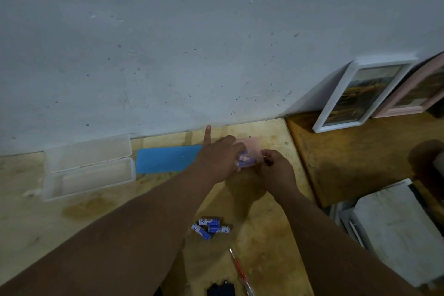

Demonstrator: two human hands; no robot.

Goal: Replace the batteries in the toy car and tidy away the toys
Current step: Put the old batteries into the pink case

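Note:
Both hands meet near the wall over a small pink translucent case (pixel 251 145) holding blue batteries (pixel 245 160). My left hand (pixel 217 157) grips the case from the left, index finger pointing up at the wall. My right hand (pixel 276 168) pinches the case's right edge. Three loose blue batteries (pixel 210 227) lie on the wooden table closer to me. A red-handled screwdriver (pixel 239 269) lies below them. A black part (pixel 221 289), perhaps the toy car, shows at the bottom edge, mostly cut off.
An open clear plastic box (pixel 89 166) sits at the left by the wall, a flat blue box (pixel 168 158) beside it. Two picture frames (pixel 360 94) lean on the wall on a darker table at right. Grey stacked items (pixel 394 228) lie at lower right.

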